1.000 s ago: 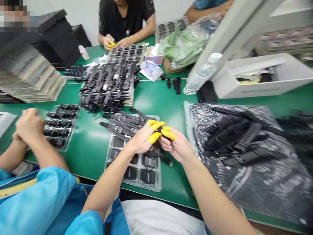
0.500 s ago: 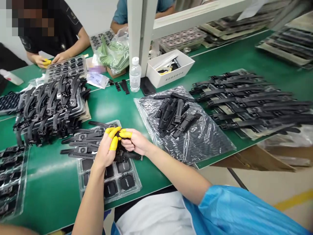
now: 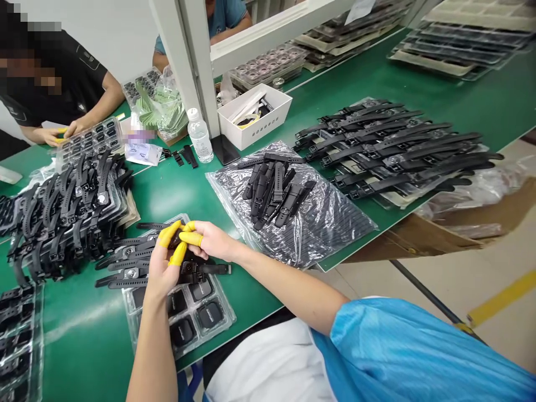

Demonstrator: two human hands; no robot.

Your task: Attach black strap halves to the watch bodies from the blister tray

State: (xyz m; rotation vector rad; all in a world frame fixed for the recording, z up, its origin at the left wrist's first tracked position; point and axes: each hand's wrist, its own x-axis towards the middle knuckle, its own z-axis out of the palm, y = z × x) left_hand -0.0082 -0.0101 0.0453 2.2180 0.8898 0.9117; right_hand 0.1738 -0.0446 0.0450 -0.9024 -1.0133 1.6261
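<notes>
My left hand (image 3: 164, 262), with yellow finger cots on its fingers and thumb, is closed around a small black watch (image 3: 174, 243), which the fingers mostly hide. From the right my right hand (image 3: 211, 241), also in yellow finger cots, pinches at the same watch, its fingertips close to the left ones. Both hands are above a clear plastic tray (image 3: 231, 317) with square black watch cases (image 3: 209, 314) in its pockets. Several black strapped watches (image 3: 125, 273) lie in rows across the tray's far part, under and beside my hands.
Loose black straps (image 3: 278, 190) lie on a plastic bag (image 3: 326, 234) to the right. Stacked trays of watches (image 3: 67, 206) stand left, more watches (image 3: 389, 145) far right. A bottle (image 3: 200, 137), a white box (image 3: 262, 125) and a post (image 3: 184, 61) stand behind. A co-worker (image 3: 62, 84) sits opposite.
My view has turned right and tilted, so the scene sits further left. My hands remain together at the watch; the fingers have shifted slightly around it.
</notes>
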